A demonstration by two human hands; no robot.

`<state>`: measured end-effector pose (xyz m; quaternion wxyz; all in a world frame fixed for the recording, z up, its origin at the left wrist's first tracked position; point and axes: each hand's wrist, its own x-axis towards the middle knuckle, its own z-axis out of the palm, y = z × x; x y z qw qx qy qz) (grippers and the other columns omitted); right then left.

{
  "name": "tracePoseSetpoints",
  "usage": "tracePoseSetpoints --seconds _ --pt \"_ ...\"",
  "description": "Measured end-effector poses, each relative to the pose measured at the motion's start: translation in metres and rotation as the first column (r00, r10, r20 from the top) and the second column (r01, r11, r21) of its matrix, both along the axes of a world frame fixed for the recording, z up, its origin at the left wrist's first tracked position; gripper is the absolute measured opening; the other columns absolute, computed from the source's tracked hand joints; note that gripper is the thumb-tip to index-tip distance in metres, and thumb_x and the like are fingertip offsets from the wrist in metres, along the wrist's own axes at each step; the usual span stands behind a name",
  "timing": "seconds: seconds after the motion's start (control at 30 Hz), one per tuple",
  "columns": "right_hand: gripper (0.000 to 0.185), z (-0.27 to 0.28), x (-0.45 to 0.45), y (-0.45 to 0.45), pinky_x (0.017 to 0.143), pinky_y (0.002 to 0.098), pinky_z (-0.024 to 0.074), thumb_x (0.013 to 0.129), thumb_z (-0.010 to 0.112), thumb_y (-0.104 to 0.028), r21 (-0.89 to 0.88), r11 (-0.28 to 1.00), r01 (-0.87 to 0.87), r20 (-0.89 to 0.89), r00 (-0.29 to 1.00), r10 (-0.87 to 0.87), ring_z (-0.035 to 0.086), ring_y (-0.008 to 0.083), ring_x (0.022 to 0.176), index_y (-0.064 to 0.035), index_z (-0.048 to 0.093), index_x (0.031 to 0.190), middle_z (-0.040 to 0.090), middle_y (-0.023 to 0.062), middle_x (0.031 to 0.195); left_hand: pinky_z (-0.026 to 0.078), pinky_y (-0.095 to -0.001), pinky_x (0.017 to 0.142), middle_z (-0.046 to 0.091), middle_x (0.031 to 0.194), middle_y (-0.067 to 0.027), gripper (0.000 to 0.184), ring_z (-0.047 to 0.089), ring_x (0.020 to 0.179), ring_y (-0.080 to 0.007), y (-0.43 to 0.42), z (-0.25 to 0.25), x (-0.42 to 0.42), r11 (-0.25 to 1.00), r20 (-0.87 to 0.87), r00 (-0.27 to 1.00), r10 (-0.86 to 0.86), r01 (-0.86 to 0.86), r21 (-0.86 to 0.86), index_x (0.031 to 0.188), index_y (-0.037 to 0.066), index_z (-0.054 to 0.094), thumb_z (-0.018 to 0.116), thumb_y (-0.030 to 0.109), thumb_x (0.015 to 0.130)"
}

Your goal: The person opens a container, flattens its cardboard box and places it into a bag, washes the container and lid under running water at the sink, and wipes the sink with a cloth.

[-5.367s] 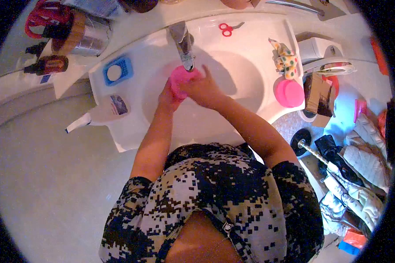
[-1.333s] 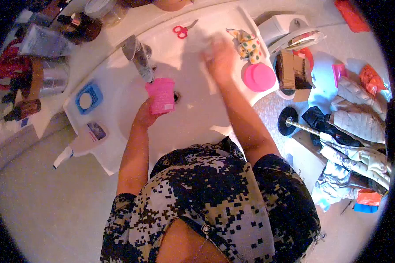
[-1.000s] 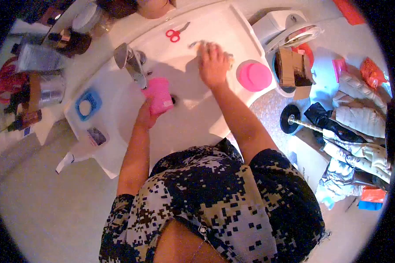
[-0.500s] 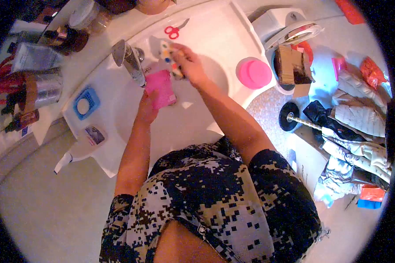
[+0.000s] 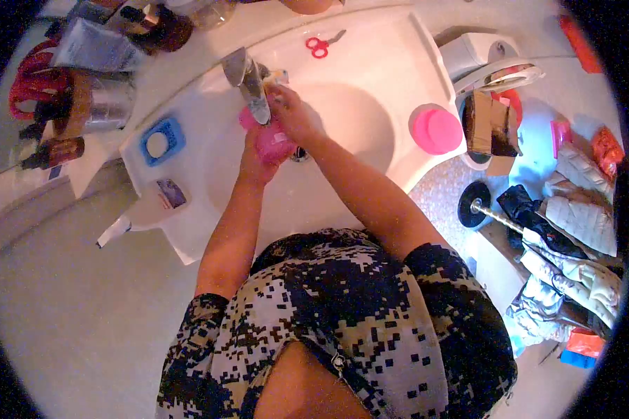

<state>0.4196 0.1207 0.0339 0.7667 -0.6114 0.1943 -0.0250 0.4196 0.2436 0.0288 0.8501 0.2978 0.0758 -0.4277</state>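
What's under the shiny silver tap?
A pink plastic container is beneath the silver metal tap, held in the left hand. The right hand, with a pale patterned cloth, and the tap cover part of it, so I can't see its opening.

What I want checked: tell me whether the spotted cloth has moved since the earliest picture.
Yes, leftward: the spotted cloth lay far right of the faucet, by the pink lid; now it shows close beside the faucet, at the right hand.
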Motion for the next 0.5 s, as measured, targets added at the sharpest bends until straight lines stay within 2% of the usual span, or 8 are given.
tracePoseSetpoints --seconds 0.1,0.13,0.2,0.3,0.33,0.43,0.47,0.5 --pt "0.049 -0.022 0.001 0.004 0.083 0.0364 0.0481 0.087 0.055 -0.028 0.343 0.939 0.036 0.075 0.995 -0.065 0.051 0.0336 0.110 -0.0082 0.043 0.130 0.041 0.0227 0.131 0.038 -0.0409 0.099 0.043 0.132 -0.0076 0.053 0.046 0.119 -0.0238 0.006 -0.018 0.014 0.999 -0.040 0.999 -0.004 0.003 -0.044 0.133 0.013 0.038 0.041 0.047 0.092" --pt "0.049 -0.015 -0.008 0.009 0.086 0.0382 0.0465 0.087 0.054 -0.028 0.042 0.999 0.031 0.073 0.997 -0.034 0.049 0.0343 0.111 -0.0079 0.042 0.130 0.040 0.0236 0.131 0.043 -0.0387 0.093 0.047 0.129 -0.0075 0.053 0.050 0.115 -0.0227 0.002 -0.029 0.015 0.998 -0.022 0.999 0.049 -0.049 -0.031 0.133 0.012 0.038 0.044 0.044 0.091" --pt "0.050 0.005 -0.042 0.028 0.090 0.0418 0.0431 0.087 0.054 -0.028 -0.550 0.835 0.016 0.050 0.999 0.014 0.046 0.0358 0.114 -0.0071 0.041 0.131 0.039 0.0254 0.131 0.049 -0.0359 0.087 0.051 0.125 -0.0070 0.054 0.054 0.109 -0.0212 -0.003 -0.042 0.017 0.994 0.060 0.994 0.095 -0.098 0.056 0.133 0.011 0.037 0.049 0.042 0.090" --pt "0.049 0.019 -0.072 0.043 0.097 0.0477 0.0349 0.087 0.053 -0.027 -0.899 0.424 -0.110 -0.099 0.994 0.049 0.039 0.0383 0.120 -0.0091 0.042 0.131 0.040 0.0256 0.130 0.050 -0.0344 0.084 0.052 0.123 -0.0057 0.058 0.057 0.103 -0.0201 -0.009 -0.029 -0.007 0.948 0.216 0.975 0.056 -0.119 0.294 0.134 0.010 0.035 0.052 0.042 0.088" --pt "0.049 0.004 -0.062 0.040 0.101 0.0512 0.0270 0.086 0.052 -0.025 -0.920 0.391 -0.004 0.012 0.999 0.040 0.035 0.0402 0.121 -0.0097 0.042 0.131 0.040 0.0258 0.129 0.051 -0.0339 0.083 0.052 0.123 -0.0053 0.060 0.058 0.101 -0.0197 -0.009 -0.026 -0.017 0.918 0.258 0.966 0.032 -0.131 0.374 0.134 0.009 0.034 0.053 0.042 0.088" --pt "0.050 -0.006 -0.050 0.019 0.099 0.0508 0.0304 0.085 0.053 -0.024 -0.833 0.549 0.071 0.045 0.997 -0.062 0.039 0.0410 0.117 -0.0094 0.041 0.132 0.042 0.0263 0.127 0.049 -0.0319 0.085 0.050 0.124 -0.0057 0.060 0.055 0.105 -0.0190 -0.015 -0.020 -0.014 0.843 0.350 0.929 -0.118 -0.092 0.529 0.134 0.008 0.034 0.055 0.039 0.087" --pt "0.045 -0.018 -0.043 0.017 0.093 0.0455 0.0394 0.086 0.055 -0.025 -0.854 0.492 0.172 0.121 0.984 -0.134 0.049 0.0353 0.107 -0.0075 0.045 0.127 0.048 0.0216 0.121 0.046 -0.0327 0.089 0.048 0.128 -0.0069 0.056 0.052 0.111 -0.0195 -0.014 -0.015 -0.010 0.782 0.364 0.905 -0.220 -0.059 0.620 0.134 0.008 0.035 0.054 0.037 0.089" --pt "0.042 -0.027 -0.040 0.013 0.089 0.0422 0.0421 0.086 0.055 -0.025 -0.719 0.668 0.190 0.094 0.980 -0.178 0.051 0.0314 0.103 -0.0072 0.047 0.123 0.050 0.0187 0.118 0.044 -0.0334 0.094 0.046 0.131 -0.0081 0.053 0.048 0.117 -0.0199 -0.014 -0.006 -0.010 0.707 0.358 0.877 -0.321 -0.030 0.707 0.133 0.008 0.036 0.052 0.036 0.090"
